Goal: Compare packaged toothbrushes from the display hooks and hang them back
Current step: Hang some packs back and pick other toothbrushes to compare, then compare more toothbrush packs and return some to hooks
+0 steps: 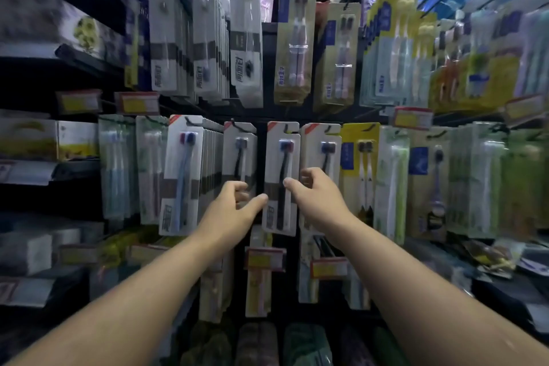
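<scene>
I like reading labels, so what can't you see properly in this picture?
Head view only:
1. Price tags: print blurred.
2. Left pack: lower half hidden by left hand; grip unclear.
3. Middle pack: right edge hidden by right hand pinching it.
4. Bottom shelf goods: dark, cut by frame edge.

We see packs hanging on hooks [190,121] in two main rows, upper row [246,38] above lower row [181,181]. In the lower row the middle pack [282,157] hangs between the left pack [240,151] and the right pack [322,148], overlapping the right one. Our right hand [315,196] is on the middle pack, thumb on its front, fingers behind its right edge. Our left hand [234,211] sits before the left pack's lower part, thumb at the middle pack's left edge. Price tags [266,258] hang below, in front of more packs [258,291]. Boxes [29,140] sit on shelves [74,166] far left.
</scene>
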### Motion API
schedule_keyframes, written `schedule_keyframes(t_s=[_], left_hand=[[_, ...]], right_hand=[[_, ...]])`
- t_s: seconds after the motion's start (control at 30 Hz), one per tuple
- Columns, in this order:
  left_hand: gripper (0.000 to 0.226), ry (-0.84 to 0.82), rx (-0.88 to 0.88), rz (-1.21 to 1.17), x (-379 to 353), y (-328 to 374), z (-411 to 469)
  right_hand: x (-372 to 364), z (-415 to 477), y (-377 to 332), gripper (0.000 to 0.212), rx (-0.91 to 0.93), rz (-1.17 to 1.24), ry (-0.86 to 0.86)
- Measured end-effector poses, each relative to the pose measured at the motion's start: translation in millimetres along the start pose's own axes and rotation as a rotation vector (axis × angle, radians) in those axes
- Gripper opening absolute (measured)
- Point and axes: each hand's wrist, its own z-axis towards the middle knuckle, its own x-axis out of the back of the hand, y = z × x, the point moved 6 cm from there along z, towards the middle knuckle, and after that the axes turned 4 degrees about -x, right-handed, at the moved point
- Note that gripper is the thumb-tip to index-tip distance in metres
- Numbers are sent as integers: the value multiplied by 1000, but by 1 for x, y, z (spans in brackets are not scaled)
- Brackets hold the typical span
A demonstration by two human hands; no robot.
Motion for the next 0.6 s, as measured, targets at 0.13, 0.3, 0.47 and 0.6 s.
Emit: schedule_keyframes(t_s=[0.13, 0.3, 0.47, 0.6], left_hand=[[99, -31, -15, -176, -23, -13, 48], [123, -83, 59, -345, -55, -34, 90], [119, -205, 39, -436, -69, -33, 104], [114, -257, -5, -565, -78, -33, 113]], right_hand=[[-21, 46, 8, 68, -65, 37, -37], [-39, 78, 35, 89, -218, 189, -140], [-50, 93, 45, 130, -234, 365, -198], [-55, 104, 50, 143, -207, 440, -184]])
